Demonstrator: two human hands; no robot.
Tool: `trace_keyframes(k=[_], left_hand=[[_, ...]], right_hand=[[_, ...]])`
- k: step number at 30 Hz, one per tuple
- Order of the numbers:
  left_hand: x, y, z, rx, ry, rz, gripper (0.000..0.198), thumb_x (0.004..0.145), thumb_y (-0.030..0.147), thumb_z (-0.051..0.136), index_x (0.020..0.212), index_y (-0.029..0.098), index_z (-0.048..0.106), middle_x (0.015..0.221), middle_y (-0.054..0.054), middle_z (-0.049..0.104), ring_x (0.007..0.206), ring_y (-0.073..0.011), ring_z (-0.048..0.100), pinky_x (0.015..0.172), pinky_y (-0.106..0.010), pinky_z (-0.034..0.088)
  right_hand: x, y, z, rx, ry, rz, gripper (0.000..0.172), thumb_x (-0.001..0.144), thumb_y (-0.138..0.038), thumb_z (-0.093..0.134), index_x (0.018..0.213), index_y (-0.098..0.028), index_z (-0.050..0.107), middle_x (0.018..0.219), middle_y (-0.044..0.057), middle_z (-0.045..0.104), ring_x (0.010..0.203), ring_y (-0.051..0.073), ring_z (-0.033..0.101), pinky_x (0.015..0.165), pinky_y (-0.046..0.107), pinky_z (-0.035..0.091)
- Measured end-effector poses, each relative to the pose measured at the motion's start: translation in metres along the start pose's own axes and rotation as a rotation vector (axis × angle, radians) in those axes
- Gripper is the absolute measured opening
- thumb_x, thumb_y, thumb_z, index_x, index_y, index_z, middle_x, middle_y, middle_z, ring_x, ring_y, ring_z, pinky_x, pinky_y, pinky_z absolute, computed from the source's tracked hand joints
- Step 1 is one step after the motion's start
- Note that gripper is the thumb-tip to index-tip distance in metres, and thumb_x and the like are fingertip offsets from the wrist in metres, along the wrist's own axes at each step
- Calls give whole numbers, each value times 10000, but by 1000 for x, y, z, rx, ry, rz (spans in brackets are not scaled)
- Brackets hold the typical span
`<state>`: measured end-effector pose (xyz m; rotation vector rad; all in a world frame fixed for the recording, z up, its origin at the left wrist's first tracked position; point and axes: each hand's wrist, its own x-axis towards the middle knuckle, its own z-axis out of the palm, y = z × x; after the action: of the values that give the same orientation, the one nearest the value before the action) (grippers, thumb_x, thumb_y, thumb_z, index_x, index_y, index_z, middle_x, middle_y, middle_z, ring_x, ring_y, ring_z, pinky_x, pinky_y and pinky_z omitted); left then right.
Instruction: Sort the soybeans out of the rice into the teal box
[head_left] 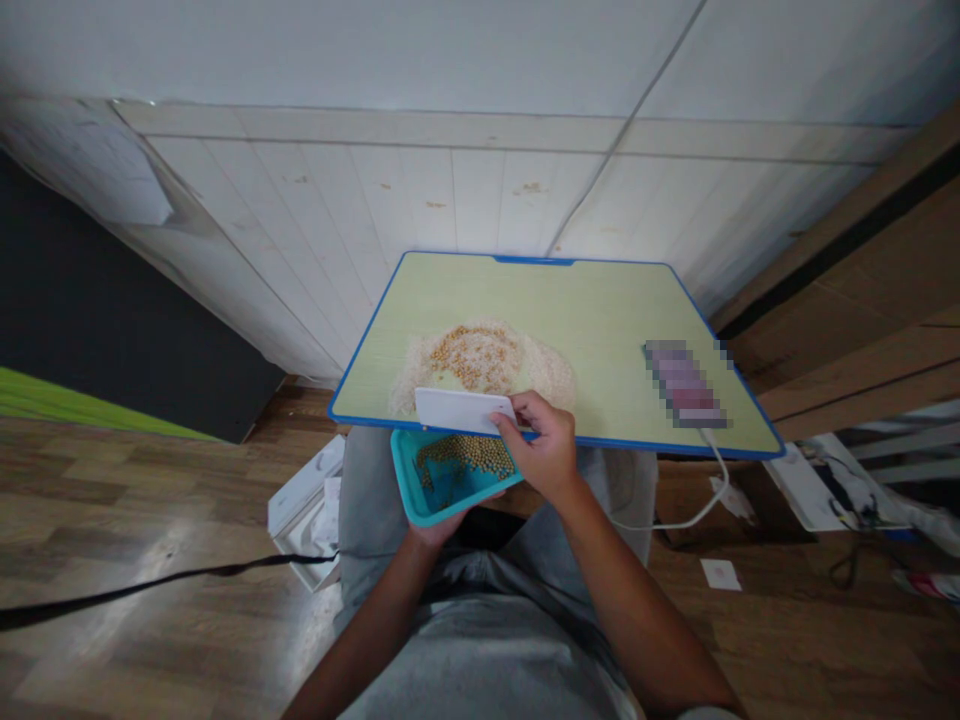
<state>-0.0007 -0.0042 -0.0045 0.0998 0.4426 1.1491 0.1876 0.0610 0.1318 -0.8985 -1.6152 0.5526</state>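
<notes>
My right hand (546,442) pinches one end of a flat white card-like piece (454,410), which stands on its long edge at the near rim of the tabletop. Behind it lies a heap of white rice-like grains (551,372) with yellowish beans (457,345) mixed in. Under the table's near edge, my left hand (441,528) supports a teal plastic tub (409,488) from below, its fingers mostly hidden. Inside the tub, yellowish beans (480,453) gather toward the far and right sides. The tub sits tilted over my lap.
The small pale-green table (600,310) has a blue rim and stands against a white panelled wall (480,200). At its right lies a blurred-out device (682,385) with a white cable (709,500) hanging over the edge. A white box (307,500) rests on the wooden floor.
</notes>
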Motion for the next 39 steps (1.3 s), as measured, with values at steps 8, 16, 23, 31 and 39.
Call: trace_keyframes(k=[8, 16, 23, 31, 39], left_hand=[[0, 3, 1, 17, 57, 12, 799, 1024, 805, 195, 1249, 397, 845, 1607, 35, 664, 1640, -453, 405, 1313, -786, 239], [-2, 8, -18, -32, -20, -11, 799, 1013, 810, 231, 1390, 361, 773, 1741, 29, 500, 1742, -371, 65, 1346, -760, 44], [-4, 16, -32, -133, -281, -37, 803, 1021, 789, 279, 1547, 314, 657, 1755, -7, 482, 1737, -350, -36, 1324, -764, -69], [-9, 29, -39, -180, -246, -32, 769, 1030, 773, 306, 1607, 348, 586, 1817, -38, 368, 1731, -365, -94, 1275, -825, -71], [-6, 30, -44, -179, -231, -45, 807, 1023, 799, 306, 1624, 327, 564, 1847, -41, 269, 1715, -362, -162, 1257, -794, -134]], right_hand=[[9, 2, 4, -79, 117, 20, 185, 964, -294, 710, 807, -237, 633, 663, -42, 627, 580, 129, 621, 605, 238, 502], [15, 7, 17, -65, 67, 12, 184, 976, -314, 694, 818, -237, 639, 675, -36, 645, 596, 139, 643, 623, 250, 514], [16, 5, 20, -34, 30, 55, 211, 964, -336, 696, 800, -243, 603, 667, -42, 590, 597, 135, 596, 617, 256, 484], [16, 2, 22, -21, 21, 57, 252, 961, -360, 684, 764, -246, 577, 636, -49, 550, 567, 124, 529, 579, 245, 440], [15, 2, 21, 14, 3, 65, 249, 951, -352, 699, 763, -240, 578, 641, -55, 538, 561, 113, 510, 564, 236, 415]])
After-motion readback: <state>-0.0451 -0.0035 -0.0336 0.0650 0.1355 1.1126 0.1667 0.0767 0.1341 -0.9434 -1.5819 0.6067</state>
